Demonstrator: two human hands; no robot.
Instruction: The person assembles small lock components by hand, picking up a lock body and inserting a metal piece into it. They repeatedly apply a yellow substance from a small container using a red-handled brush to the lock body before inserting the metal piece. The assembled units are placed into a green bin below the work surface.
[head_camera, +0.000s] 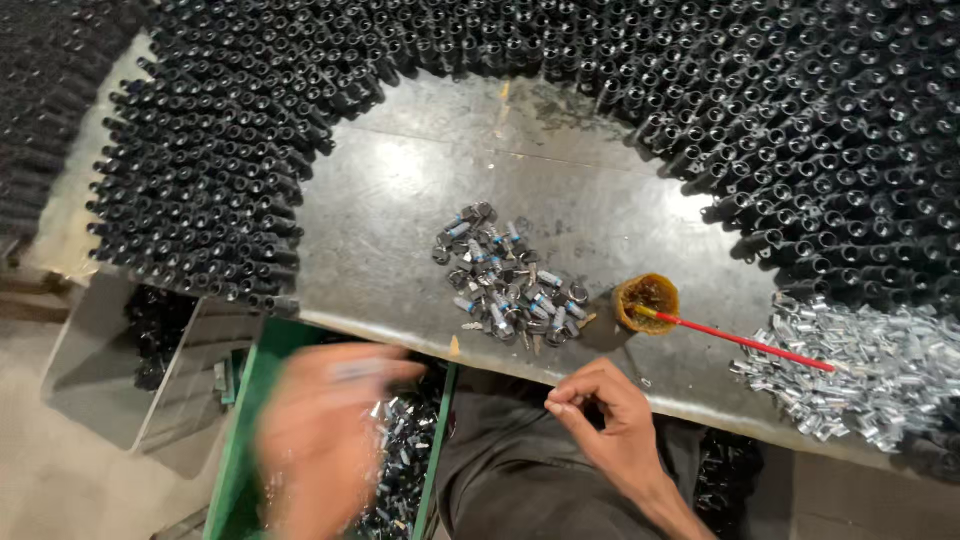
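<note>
My left hand (320, 430) is blurred with motion over a green bin (245, 420) of small metal parts below the table's near edge; whether it holds anything is unclear. My right hand (610, 415) hovers over my lap by the table edge, fingers curled with thumb and forefinger pinched together; any part between them is too small to see. On the metal table (420, 200) lies a loose pile of small black and silver parts (510, 285). A small brown cup (647, 300) stands to its right, with a red-handled brush (745, 342) resting in it.
Dense rows of upright black tubular parts (820, 110) ring the table's left, back and right. A heap of shiny silver pieces (870, 370) lies at the right edge. A grey tray (120, 370) with dark parts sits low on the left.
</note>
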